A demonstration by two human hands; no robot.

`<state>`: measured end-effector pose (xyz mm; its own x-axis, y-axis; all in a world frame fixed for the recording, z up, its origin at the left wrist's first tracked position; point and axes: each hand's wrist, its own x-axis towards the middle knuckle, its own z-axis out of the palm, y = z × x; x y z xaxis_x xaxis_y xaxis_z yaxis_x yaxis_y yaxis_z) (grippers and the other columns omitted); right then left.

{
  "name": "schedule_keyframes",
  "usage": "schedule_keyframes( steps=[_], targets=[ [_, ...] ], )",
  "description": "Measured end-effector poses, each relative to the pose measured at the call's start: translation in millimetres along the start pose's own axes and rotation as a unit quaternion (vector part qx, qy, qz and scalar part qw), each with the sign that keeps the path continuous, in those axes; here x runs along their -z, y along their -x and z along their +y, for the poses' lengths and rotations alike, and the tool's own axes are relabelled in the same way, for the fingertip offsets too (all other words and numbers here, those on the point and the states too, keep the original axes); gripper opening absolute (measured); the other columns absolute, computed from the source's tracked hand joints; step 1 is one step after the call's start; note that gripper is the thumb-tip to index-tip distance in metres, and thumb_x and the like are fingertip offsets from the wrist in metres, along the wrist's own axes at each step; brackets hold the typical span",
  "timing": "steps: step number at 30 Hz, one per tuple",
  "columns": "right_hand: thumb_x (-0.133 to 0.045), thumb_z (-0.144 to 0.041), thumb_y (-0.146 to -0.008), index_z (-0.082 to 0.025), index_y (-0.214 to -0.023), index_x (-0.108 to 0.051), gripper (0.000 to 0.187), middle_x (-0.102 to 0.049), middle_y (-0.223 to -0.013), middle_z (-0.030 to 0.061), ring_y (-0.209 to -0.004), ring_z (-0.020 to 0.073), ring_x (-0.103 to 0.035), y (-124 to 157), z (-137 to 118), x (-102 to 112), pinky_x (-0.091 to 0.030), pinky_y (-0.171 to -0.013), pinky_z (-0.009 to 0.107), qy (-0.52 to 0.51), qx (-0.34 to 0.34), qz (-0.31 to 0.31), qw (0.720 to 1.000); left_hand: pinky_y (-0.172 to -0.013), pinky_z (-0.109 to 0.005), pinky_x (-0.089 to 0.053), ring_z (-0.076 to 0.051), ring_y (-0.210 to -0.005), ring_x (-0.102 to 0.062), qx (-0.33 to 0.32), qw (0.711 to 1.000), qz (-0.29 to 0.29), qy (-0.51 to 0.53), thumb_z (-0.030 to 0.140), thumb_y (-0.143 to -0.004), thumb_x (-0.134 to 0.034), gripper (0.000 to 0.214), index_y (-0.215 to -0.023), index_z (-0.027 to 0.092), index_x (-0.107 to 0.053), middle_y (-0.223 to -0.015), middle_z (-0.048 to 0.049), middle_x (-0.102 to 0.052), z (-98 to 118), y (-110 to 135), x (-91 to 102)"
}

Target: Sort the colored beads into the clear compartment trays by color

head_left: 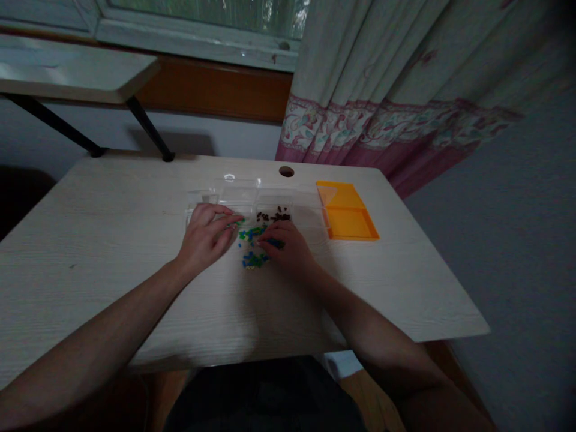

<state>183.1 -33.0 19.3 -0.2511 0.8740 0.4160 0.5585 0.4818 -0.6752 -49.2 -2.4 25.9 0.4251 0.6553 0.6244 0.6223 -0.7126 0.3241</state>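
Observation:
Small blue and green pieces, with a few pale ones among them, lie in two loose groups on the table. My left hand is over the left part of a clear plastic compartment box. Its thumb and fingers come together around small green pieces at the fingertips. From the right, my right hand reaches in beside the blue and green pieces, thumb and forefinger pinched close. Whatever sits in that pinch is too small to make out. Dark brown pieces lie in a compartment just beyond my right hand.
An orange tray-like case lies open on the right of the light wood table. Behind are a round cable hole, a raised shelf on black legs, and a patterned curtain.

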Motion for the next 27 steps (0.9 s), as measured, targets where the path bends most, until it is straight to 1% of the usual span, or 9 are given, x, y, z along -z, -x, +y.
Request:
schedule_keyframes(
  steps=[4,7,10,15,18,21,27],
  targets=[
    [-0.072,-0.026,-0.080,-0.020,-0.085,-0.075,0.008,-0.068,-0.091,0.0049,-0.092,0.0184,-0.061,-0.9,-0.4,1.8,-0.049,-0.086,0.034,-0.028,-0.026,0.004,0.999,-0.096,-0.042,-0.042,-0.022,-0.103,-0.056,-0.078,0.995,-0.049,0.044,0.022,-0.089,-0.058,0.029,-0.117,0.026,-0.066,-0.105,-0.0061,-0.065,7.3,0.9,-0.6],
    [-0.071,-0.025,-0.080,-0.022,-0.084,-0.075,0.006,-0.068,-0.091,0.0038,-0.092,0.0180,-0.061,-2.1,-1.0,2.9,-0.049,-0.086,0.034,-0.039,-0.042,-0.003,0.998,-0.096,-0.042,-0.044,-0.022,-0.103,-0.057,-0.107,0.989,-0.082,0.059,0.023,-0.090,-0.059,0.029,-0.118,0.025,-0.065,-0.105,-0.0064,-0.066,10.3,1.9,-1.6],
    [-0.071,-0.027,-0.081,-0.024,-0.083,-0.074,0.005,-0.068,-0.090,0.0028,-0.091,0.0176,-0.062,-3.3,-2.0,4.0,-0.049,-0.086,0.034,-0.056,-0.053,-0.016,0.997,-0.095,-0.042,-0.045,-0.022,-0.103,-0.057,-0.103,0.988,-0.095,0.058,0.025,-0.090,-0.060,0.030,-0.119,0.026,-0.065,-0.105,-0.0065,-0.066,10.6,2.4,-2.2],
    [-0.070,-0.030,-0.082,-0.023,-0.082,-0.074,0.008,-0.067,-0.086,0.0021,-0.087,0.0165,-0.062,-4.3,-4.4,5.4,-0.049,-0.083,0.033,-0.080,-0.047,-0.028,0.995,-0.093,-0.042,-0.045,-0.022,-0.101,-0.059,-0.093,0.992,-0.074,0.051,0.029,-0.089,-0.062,0.026,-0.114,0.025,-0.068,-0.101,-0.0060,-0.068,7.5,2.8,-4.0],
    [-0.070,-0.031,-0.082,-0.023,-0.083,-0.074,0.009,-0.067,-0.087,0.0020,-0.087,0.0161,-0.062,-4.2,-6.1,5.7,-0.049,-0.083,0.033,-0.088,-0.052,-0.034,0.994,-0.092,-0.041,-0.046,-0.021,-0.099,-0.060,-0.092,0.992,-0.073,0.050,0.031,-0.088,-0.064,0.024,-0.111,0.026,-0.069,-0.099,-0.0050,-0.069,6.4,2.8,-4.8],
    [-0.070,-0.029,-0.082,-0.023,-0.083,-0.074,0.008,-0.068,-0.089,0.0024,-0.089,0.0163,-0.062,-4.0,-7.0,5.3,-0.049,-0.084,0.033,-0.093,-0.061,-0.038,0.993,-0.092,-0.040,-0.046,-0.021,-0.099,-0.059,-0.100,0.991,-0.077,0.049,0.031,-0.088,-0.064,0.022,-0.108,0.024,-0.069,-0.099,-0.0050,-0.069,6.6,2.8,-4.8],
    [-0.071,-0.030,-0.081,-0.023,-0.083,-0.074,0.008,-0.068,-0.088,0.0026,-0.090,0.0166,-0.063,-3.2,-4.9,3.7,-0.049,-0.085,0.033,-0.096,-0.053,-0.043,0.993,-0.091,-0.039,-0.048,-0.021,-0.096,-0.060,-0.102,0.990,-0.084,0.059,0.030,-0.089,-0.063,0.016,-0.101,0.023,-0.070,-0.095,-0.0049,-0.070,7.3,2.6,-4.8]
  ],
)
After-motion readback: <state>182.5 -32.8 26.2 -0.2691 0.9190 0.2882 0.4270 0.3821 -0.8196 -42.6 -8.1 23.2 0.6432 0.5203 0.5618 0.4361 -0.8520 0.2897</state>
